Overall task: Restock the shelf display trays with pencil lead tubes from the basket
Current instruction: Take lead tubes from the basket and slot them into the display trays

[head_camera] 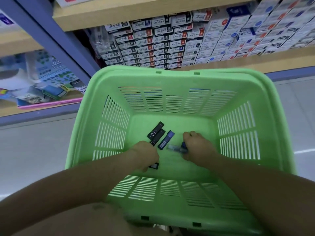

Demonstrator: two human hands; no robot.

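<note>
Left hand perhaps pinches black tube; right hand grips blue tube.

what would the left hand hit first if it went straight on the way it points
Likely the loose blue tube lying ahead of the left hand on the basket floor, though depth is unclear.

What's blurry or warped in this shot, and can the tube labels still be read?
Head view: the blue tube held in the right hand is smeared by motion blur. Head view: the black tubes are sharp enough to read HB 07. Head view: the shelf boards slant and bow from the wide-angle lens. Head view: the light is flat, with no glare on the basket.
</note>
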